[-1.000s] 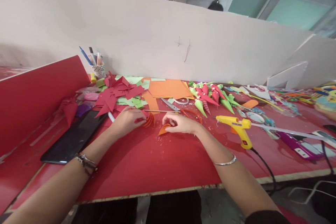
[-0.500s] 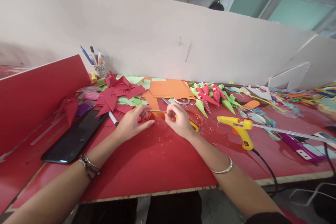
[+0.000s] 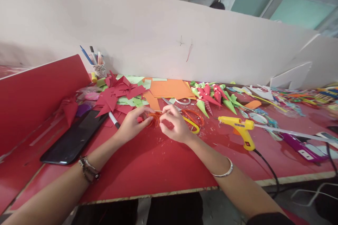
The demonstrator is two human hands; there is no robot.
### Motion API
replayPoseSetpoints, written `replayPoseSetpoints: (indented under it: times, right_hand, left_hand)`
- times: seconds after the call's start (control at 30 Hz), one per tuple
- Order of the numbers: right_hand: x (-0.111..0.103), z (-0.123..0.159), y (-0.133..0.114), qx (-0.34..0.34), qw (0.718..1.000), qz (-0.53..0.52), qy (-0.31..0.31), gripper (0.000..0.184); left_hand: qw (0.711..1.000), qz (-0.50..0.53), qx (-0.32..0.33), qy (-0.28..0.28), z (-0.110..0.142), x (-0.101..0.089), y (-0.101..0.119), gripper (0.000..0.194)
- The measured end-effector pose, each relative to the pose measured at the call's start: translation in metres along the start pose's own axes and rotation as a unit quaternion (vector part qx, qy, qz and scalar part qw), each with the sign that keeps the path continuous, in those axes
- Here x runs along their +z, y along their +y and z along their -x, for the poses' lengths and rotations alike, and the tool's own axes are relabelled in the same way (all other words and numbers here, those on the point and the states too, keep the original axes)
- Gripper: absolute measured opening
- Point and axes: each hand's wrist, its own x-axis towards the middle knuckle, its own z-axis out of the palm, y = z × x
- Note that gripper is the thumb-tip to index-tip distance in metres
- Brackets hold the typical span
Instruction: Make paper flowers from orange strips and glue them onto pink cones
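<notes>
My left hand (image 3: 133,123) is closed, thumb and fingers pinched around one end of a thin stick (image 3: 158,111). Orange curled strips (image 3: 155,121) show beside its fingertips; whether they are wound on the stick I cannot tell. With bent fingers, my right hand (image 3: 174,123) pinches the stick close to the left fingertips. Just behind the right hand lie scissors with orange handles (image 3: 196,116) and a yellow handle (image 3: 194,126), partly hidden by that hand. Orange paper sheets (image 3: 169,89) are spread beyond both hands.
Red paper pieces (image 3: 113,95) are heaped at left, near a black phone (image 3: 75,137) and a pen cup (image 3: 100,69). Red and green paper cones (image 3: 211,95) lie at back right. A yellow glue gun (image 3: 241,126) rests at right, its cord running off the table edge.
My right hand has moved left along the stick, closer to my left hand, uncovering more of the scissors' handles. My left hand has barely moved.
</notes>
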Motion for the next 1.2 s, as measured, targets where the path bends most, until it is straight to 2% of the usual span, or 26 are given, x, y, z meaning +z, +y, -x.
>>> replayPoseSetpoints:
  times: [0.1,0.17,0.3,0.4,0.53,0.87,0.97,1.1,1.2]
  right_hand:
    - [0.001,0.000,0.000,0.034,0.999,-0.041,0.004,0.007]
    - [0.002,0.000,0.001,0.080,0.992,-0.095,-0.003,0.011]
    - [0.005,0.000,0.008,0.186,0.950,-0.236,-0.088,0.012]
    - [0.007,0.001,0.012,0.223,0.923,-0.293,-0.114,0.012]
    - [0.009,0.002,0.013,0.223,0.907,-0.337,-0.115,0.016]
    - [0.011,0.002,0.011,0.211,0.905,-0.347,-0.129,0.029]
    - [0.012,0.002,0.010,0.198,0.909,-0.342,-0.134,0.027]
    - [0.013,0.002,0.010,0.200,0.903,-0.353,-0.138,0.019]
    - [0.014,0.003,0.011,0.215,0.899,-0.358,-0.134,0.017]
  left_hand:
    - [1.000,-0.012,0.020,-0.008,0.000,-0.001,0.000,0.014]
    - [0.999,-0.011,0.036,-0.024,0.000,-0.002,0.001,0.015]
    - [0.997,0.000,0.062,-0.054,0.001,-0.003,0.001,0.015]
    - [0.996,0.012,0.063,-0.066,0.001,-0.003,0.001,0.017]
    - [0.994,0.021,0.061,-0.086,0.001,-0.003,0.000,0.017]
    - [0.989,0.042,0.054,-0.132,0.000,-0.005,0.002,0.021]
    - [0.990,0.044,0.044,-0.124,0.001,-0.004,0.003,0.018]
    - [0.994,0.046,-0.006,-0.094,0.002,-0.001,0.001,0.026]
    - [0.995,0.046,-0.019,-0.087,0.002,0.003,-0.001,0.027]
